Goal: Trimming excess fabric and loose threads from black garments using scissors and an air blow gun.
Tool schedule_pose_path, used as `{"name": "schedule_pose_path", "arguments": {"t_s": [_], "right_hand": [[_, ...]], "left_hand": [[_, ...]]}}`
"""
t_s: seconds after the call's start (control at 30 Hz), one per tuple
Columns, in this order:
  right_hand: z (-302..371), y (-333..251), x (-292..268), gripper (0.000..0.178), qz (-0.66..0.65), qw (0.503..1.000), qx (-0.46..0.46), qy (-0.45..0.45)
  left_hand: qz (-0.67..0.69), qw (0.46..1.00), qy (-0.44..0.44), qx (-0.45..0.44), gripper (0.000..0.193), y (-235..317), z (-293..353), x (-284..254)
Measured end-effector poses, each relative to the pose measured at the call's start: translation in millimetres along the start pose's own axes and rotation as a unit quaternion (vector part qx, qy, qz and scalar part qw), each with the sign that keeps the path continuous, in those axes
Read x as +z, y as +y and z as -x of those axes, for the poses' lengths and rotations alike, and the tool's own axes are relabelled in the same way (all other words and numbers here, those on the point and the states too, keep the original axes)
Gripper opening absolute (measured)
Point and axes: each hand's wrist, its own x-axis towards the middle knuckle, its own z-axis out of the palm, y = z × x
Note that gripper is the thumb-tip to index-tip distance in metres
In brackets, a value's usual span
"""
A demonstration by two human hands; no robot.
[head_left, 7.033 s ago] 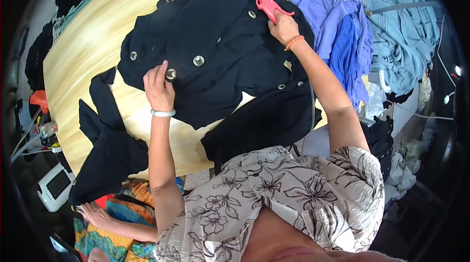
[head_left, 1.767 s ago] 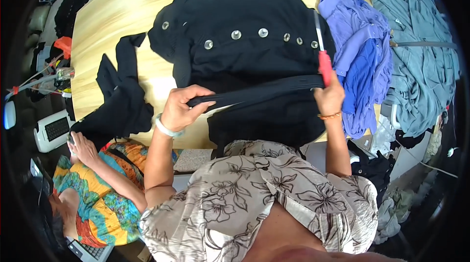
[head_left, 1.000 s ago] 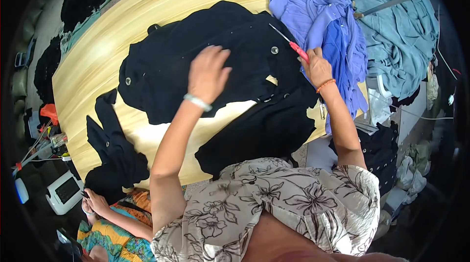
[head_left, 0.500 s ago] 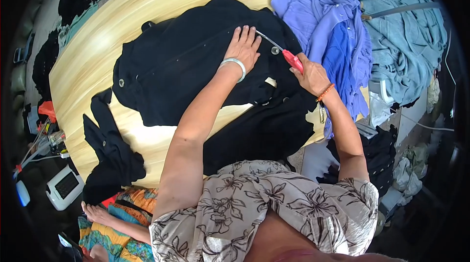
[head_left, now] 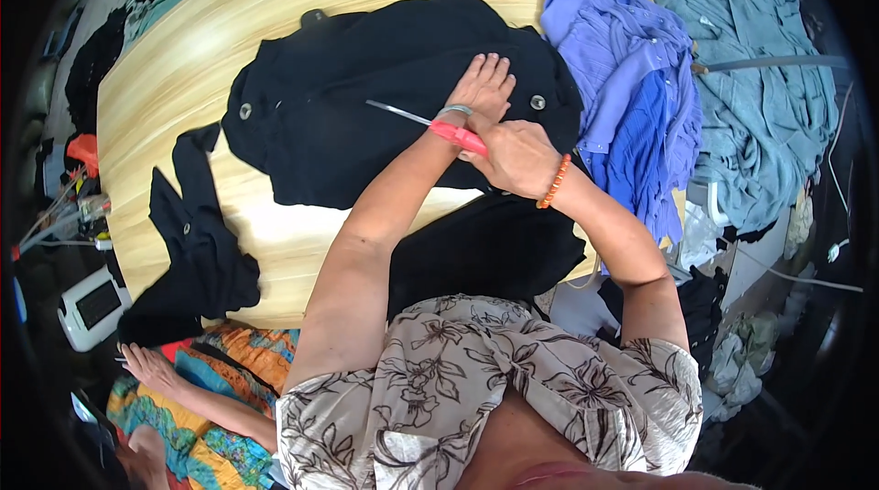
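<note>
A black garment (head_left: 366,69) with round metal-looking buttons lies spread on the table. My left hand (head_left: 485,92) rests flat on it, fingers stretched out and pointing away from me. Crossing over my left wrist, my right hand (head_left: 526,156) is closed around a red-handled tool (head_left: 458,136) with a slim metal shaft. The shaft points to the left above the black cloth; whether it is a blade or a plain rod is hard to make out. Another black piece of cloth (head_left: 485,252) lies nearer to me, partly under my arms.
Purple-blue garments (head_left: 623,50) are heaped at the right of the wooden table (head_left: 165,96), beside a grey-green cloth pile (head_left: 732,59). A narrow black garment (head_left: 192,224) hangs over the left edge. There, a co-worker's hand (head_left: 151,371) touches its lower end.
My right hand has swung left and nearer to me with the red-handled tool, now over my left wrist. My left hand has shifted slightly right and stays flat on the cloth.
</note>
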Motion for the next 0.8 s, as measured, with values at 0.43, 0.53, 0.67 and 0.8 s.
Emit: {"name": "schedule_pose_path", "arguments": {"t_s": [0.43,0.53,0.67,0.8], "right_hand": [[43.1,12.6,-9.3,0.033,-0.068,0.991,0.109,0.027],[28.9,0.2,-0.4,0.033,-0.052,0.995,0.080,0.015],[1.8,-33.1,4.0,0.036,-0.009,0.999,0.032,-0.019],[-25.2,-77.5,15.9,0.032,0.038,0.999,-0.002,0.002]], "left_hand": [[0.043,0.974,0.151,-0.162,0.065,-57.4,141.4,-81.3],[0.029,0.962,0.187,-0.199,0.059,-85.7,185.6,-79.1],[0.053,0.926,0.233,-0.292,0.038,-121.0,224.5,-71.4],[0.067,0.922,0.234,-0.300,0.035,-131.4,233.7,-64.5]]}}
